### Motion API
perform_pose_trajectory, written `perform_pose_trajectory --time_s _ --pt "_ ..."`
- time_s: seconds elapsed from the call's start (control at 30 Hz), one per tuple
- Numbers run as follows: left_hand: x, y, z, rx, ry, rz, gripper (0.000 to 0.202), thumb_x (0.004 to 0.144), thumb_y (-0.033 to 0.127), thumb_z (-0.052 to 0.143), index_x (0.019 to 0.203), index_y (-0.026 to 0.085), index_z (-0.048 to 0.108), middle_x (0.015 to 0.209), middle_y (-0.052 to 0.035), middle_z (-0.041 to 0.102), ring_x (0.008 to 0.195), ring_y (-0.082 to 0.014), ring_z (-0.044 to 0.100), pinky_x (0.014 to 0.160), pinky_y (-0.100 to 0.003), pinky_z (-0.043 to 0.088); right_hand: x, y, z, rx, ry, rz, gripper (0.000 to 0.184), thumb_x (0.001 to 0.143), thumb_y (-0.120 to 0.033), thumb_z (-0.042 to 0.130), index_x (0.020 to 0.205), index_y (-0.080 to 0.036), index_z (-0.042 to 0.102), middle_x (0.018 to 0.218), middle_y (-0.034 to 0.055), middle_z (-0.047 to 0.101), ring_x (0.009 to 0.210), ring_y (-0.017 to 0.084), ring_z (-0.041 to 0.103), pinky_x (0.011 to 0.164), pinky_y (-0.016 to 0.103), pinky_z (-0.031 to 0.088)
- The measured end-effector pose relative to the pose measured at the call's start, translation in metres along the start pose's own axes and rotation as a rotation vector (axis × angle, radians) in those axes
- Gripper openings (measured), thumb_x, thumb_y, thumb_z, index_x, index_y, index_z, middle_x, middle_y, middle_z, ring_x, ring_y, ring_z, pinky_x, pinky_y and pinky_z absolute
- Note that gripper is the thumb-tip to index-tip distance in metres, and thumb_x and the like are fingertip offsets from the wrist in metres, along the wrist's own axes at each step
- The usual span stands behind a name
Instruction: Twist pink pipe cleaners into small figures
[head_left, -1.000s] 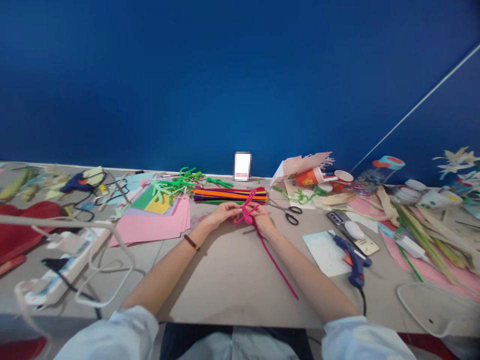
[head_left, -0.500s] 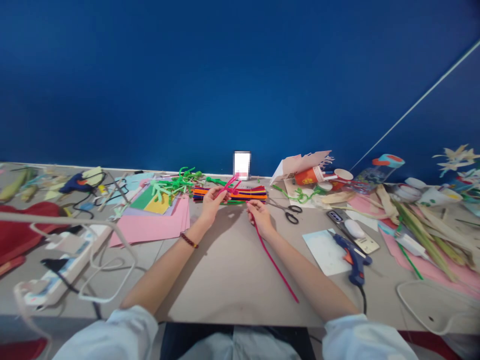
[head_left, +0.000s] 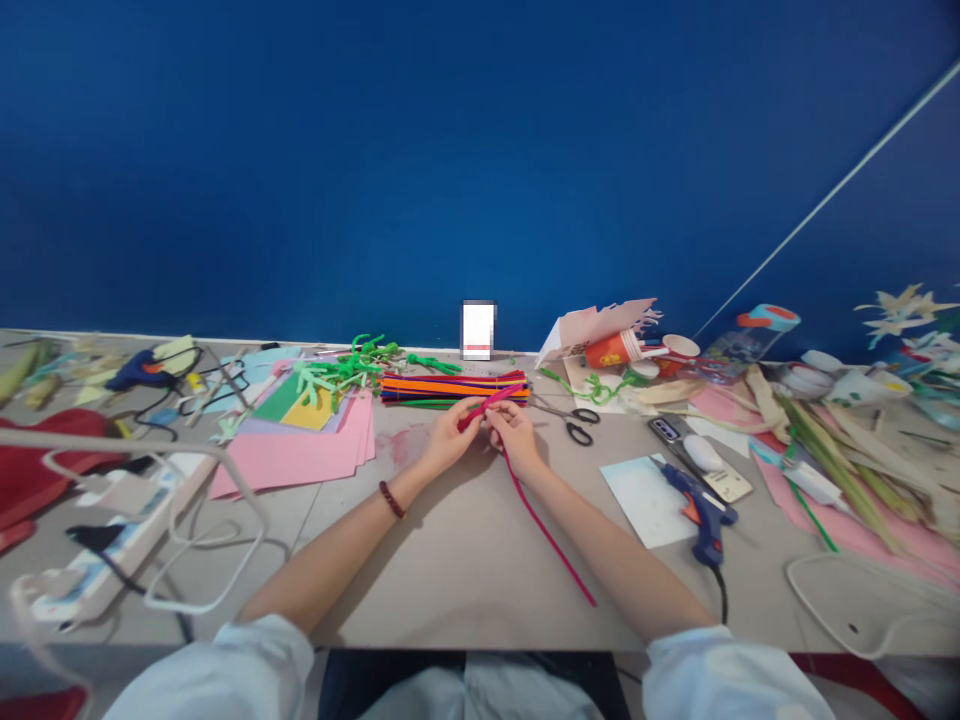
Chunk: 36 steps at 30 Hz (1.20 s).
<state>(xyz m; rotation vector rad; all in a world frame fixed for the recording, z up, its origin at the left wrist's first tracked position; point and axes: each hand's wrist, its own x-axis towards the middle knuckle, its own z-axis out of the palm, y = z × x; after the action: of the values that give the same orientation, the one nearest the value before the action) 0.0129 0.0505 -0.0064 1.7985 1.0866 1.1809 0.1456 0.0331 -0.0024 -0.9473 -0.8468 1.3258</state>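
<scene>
Magenta pipe cleaner (head_left: pixel 548 537) is located at the centre of the work table (head_left: pixel 450 590), held between both hands. The left hand (head_left: pixel 448 436) is closed, thumb and fingers pinching the folded upper portion. The right hand (head_left: pixel 517 432) is likewise closed in a pinch on the same piece, just beside the left; exact fingertip contact is too small to resolve. The free length extends from the right hand toward the near table edge. Behind the hands lies a multicoloured pipe cleaner bundle (head_left: pixel 420 386). Scissors (head_left: pixel 580 433) and a blue glue gun (head_left: pixel 705 512) lie to the right, pink paper sheets (head_left: pixel 289 463) to the left.
</scene>
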Motion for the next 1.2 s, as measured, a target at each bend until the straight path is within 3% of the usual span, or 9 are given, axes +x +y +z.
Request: perform_pose_trajectory --time_s 0.17,0.33,0.73,1.2 --pt "-0.0016 0.0031 0.0031 -0.086 -0.034 0.02 0.027 0.084 0.025 0.053 0.109 0.017 0.059 0.096 -0.0071 0.07 0.083 -0.0159 0.067 0.076 -0.026 0.052 0.003 0.0038 -0.0023 0.02 0.029 -0.01 0.035 0.064 -0.039 0.071 0.084 -0.021 0.048 0.049 -0.0092 0.055 0.03 0.004 0.036 0.03 0.015 0.02" --pt "0.0004 0.0024 0.0035 -0.139 -0.002 0.019 0.022 0.082 0.026 0.055 0.101 0.016 0.061 0.101 -0.0087 0.068 0.089 -0.0174 0.067 0.083 -0.03 0.052 0.0038 0.0046 -0.0031 -0.007 0.02 0.02 0.035 0.063 -0.038 0.071 0.083 -0.02 0.048 0.05 -0.0088 0.055 0.03 0.003 0.035 0.03 0.014 0.02" --pt "0.0022 -0.0031 0.003 -0.267 0.032 -0.032 0.021 0.08 0.03 0.06 0.096 0.017 0.059 0.096 -0.0066 0.068 0.089 -0.0175 0.067 0.082 -0.029 0.051 0.005 0.0072 -0.0024 -0.002 0.024 0.045 0.032 0.059 -0.038 0.073 0.077 -0.018 0.055 0.05 -0.0065 0.055 0.031 0.002 0.033 0.031 0.016 0.019" --pt "0.0073 -0.0034 0.0016 -0.421 0.112 -0.119 0.02 0.067 0.03 0.072 0.079 0.017 0.062 0.078 -0.002 0.067 0.07 -0.0134 0.063 0.069 -0.026 0.052 0.0021 0.0086 0.0 -0.09 -0.021 0.001 0.028 0.063 -0.04 0.069 0.076 -0.017 0.06 0.054 -0.0039 0.055 0.035 0.003 0.032 0.032 0.019 0.019"
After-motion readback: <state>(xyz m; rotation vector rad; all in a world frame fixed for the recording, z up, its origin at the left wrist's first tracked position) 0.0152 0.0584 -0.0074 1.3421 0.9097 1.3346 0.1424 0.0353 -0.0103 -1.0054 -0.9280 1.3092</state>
